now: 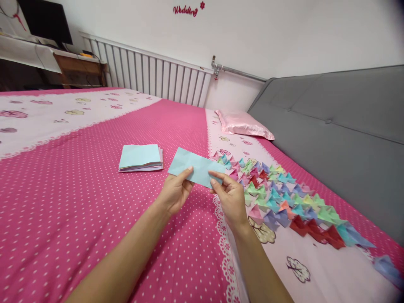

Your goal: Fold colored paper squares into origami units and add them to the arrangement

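Note:
A light blue sheet of paper [189,162], shaped as a long rectangle that looks folded, is held above the bed between my two hands. My left hand [177,190] pinches its lower edge, thumb on top and fingers beneath. At the right end, my right hand [229,195] grips it between thumb and fingers. To the left, a stack of coloured paper [140,156] lies on the bedspread, its top sheet light blue. Many small folded paper boats [280,198] in several colours stand in rows to the right of my right hand.
A pink dotted bedspread [94,202] covers the bed. Farther back lies a pink pillow [243,124] beside the grey headboard [334,109]. A white radiator [148,67] runs along the wall. At the far left, a monitor [46,21] stands on a desk [77,67].

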